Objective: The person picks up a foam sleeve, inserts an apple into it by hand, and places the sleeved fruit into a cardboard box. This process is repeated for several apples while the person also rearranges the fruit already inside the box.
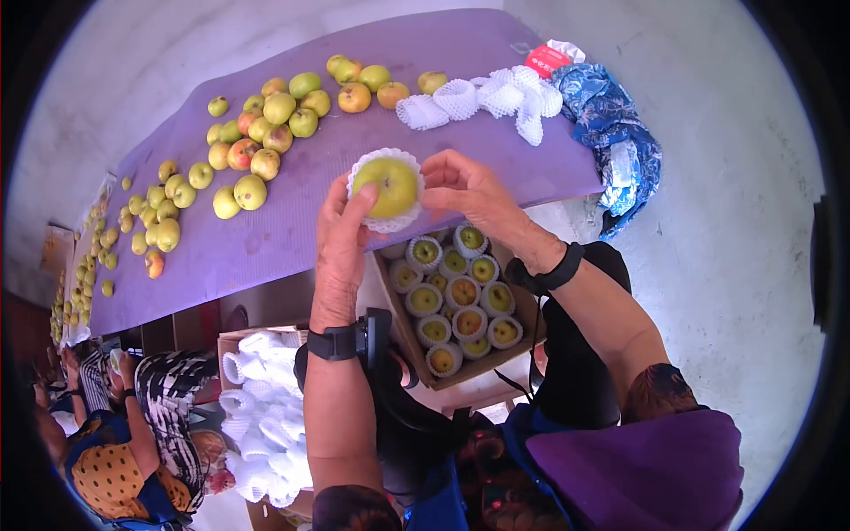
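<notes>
Above the table's front edge, my left hand (343,226) is closed around a yellow-green apple (391,188), its thumb lying on the fruit. A white foam net (394,223) wraps the apple, leaving its stem end facing up. At the net's right side, the bent fingers and thumb of my right hand (474,193) pinch its edge. Below my hands is a cardboard box (405,332) holding several apples (466,290) in foam nets, stem ends up.
A purple-covered table (328,186) carries loose apples (266,124), several foam nets (482,97) and a blue patterned cloth (606,115) at its right end. Left of my legs stands a box of foam nets (266,407). Another person (133,442) sits at the lower left.
</notes>
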{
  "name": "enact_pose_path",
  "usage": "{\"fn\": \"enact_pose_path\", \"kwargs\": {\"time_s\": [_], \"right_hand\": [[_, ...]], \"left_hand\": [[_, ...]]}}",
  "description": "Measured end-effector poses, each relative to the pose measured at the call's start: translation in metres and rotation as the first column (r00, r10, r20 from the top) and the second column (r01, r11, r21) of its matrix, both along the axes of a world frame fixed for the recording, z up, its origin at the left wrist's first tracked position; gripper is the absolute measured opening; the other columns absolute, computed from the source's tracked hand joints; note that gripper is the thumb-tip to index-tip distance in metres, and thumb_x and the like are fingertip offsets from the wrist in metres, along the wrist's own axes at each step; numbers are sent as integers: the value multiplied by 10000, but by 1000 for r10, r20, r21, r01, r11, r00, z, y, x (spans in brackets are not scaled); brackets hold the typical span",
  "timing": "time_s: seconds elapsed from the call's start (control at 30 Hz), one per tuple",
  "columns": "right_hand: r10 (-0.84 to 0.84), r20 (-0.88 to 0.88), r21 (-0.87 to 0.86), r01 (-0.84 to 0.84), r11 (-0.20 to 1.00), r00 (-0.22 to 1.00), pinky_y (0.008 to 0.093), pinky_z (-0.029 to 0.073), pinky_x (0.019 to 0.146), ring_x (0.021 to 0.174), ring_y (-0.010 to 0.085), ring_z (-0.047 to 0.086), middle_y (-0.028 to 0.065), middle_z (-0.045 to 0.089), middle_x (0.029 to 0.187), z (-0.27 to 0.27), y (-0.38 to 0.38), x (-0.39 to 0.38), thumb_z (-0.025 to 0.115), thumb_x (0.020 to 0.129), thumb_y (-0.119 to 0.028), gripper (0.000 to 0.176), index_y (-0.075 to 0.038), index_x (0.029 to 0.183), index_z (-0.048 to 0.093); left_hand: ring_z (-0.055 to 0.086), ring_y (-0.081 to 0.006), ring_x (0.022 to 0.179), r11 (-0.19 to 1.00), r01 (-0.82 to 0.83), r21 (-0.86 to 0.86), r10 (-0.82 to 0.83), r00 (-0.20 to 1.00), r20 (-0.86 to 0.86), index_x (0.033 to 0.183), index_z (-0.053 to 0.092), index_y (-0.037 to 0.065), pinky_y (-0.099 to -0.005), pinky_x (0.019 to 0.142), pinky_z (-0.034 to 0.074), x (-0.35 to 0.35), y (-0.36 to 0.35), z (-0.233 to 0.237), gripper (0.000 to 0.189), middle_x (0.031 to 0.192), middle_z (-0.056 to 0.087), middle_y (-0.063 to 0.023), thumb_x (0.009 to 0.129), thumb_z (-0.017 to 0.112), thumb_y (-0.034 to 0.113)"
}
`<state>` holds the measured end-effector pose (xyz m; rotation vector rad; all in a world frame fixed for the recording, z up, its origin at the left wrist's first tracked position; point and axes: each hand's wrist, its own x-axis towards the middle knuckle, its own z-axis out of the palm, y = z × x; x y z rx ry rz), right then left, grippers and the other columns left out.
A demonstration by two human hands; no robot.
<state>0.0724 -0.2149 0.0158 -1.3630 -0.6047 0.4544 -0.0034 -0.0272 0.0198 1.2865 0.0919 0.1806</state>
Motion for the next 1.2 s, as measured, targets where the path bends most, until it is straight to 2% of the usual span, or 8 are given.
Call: {"fn": "enact_pose_path", "kwargs": {"time_s": [0.33, 0.5, 0.6, 0.8, 0.87, 0.97, 1.07, 1.2], "right_hand": [[87, -174, 149, -61, 987, 981, 278, 536, 740, 853, 149, 627, 79, 630, 978, -19, 1, 11, 629, 833, -46, 271, -30, 1089, 543], [11, -161, 94, 4, 996, 987, 292, 540, 752, 847, 164, 629, 94, 623, 975, -10, -6, 10, 574, 780, -2, 309, -15, 1087, 541], [82, -213, 191, -41, 981, 974, 298, 537, 757, 835, 171, 630, 107, 618, 972, -9, -6, 7, 560, 758, -7, 329, 1, 1085, 537], [37, -172, 94, -21, 995, 984, 292, 527, 740, 866, 154, 612, 86, 611, 981, -8, -5, 5, 610, 815, -60, 344, 5, 1136, 504], [-18, 15, 19, 18, 1000, 1000, 267, 518, 724, 842, 126, 598, 60, 601, 943, -8, -3, 1, 650, 830, -83, 378, -2, 1161, 485], [-72, 96, 55, 67, 996, 993, 235, 503, 700, 798, 99, 585, 45, 590, 901, -13, 3, -3, 670, 823, -76, 397, -8, 1165, 480], [-76, -31, 58, 77, 995, 997, 225, 492, 695, 800, 89, 576, 43, 590, 902, -13, 3, -2, 658, 820, -62, 372, -7, 1149, 495], [-78, 23, 53, 77, 996, 997, 235, 493, 703, 797, 95, 577, 39, 587, 885, -9, 1, -5, 651, 810, -49, 349, -7, 1127, 513]], "left_hand": [[625, -125, 821, 985, 97, -141, -97, 995, 4, 1213, 505, 50, -240, 579, 499, 0, -5, 2, 480, 1017, 621, -46, 878, 594, 383], [613, -120, 808, 990, -76, 115, 83, 995, -53, 1240, 494, 36, -235, 585, 485, 2, -4, 2, 501, 1014, 621, -44, 838, 637, 298], [607, -119, 825, 980, -107, 168, 119, 991, -66, 1243, 490, 13, -220, 576, 458, 4, -5, -3, 602, 1002, 625, -68, 769, 714, 309], [594, -130, 814, 970, -169, 174, 184, 980, -73, 1230, 503, 5, -230, 600, 462, 7, -9, -5, 636, 997, 615, -73, 743, 734, 342], [600, -127, 815, 966, -162, 201, 180, 981, -74, 1243, 490, 10, -228, 596, 456, 8, -10, -7, 617, 991, 621, -68, 765, 714, 330], [606, -123, 809, 960, -151, 236, 174, 982, -78, 1251, 483, 16, -226, 589, 451, 8, -12, -8, 589, 984, 627, -63, 789, 692, 315], [604, -123, 800, 960, -145, 238, 170, 982, -87, 1238, 497, 18, -226, 582, 453, 9, -13, -11, 569, 981, 627, -63, 793, 689, 315], [598, -120, 801, 971, -140, 192, 169, 975, -145, 1216, 521, 15, -225, 580, 456, 9, -14, -10, 548, 980, 624, -64, 795, 686, 326]]}}
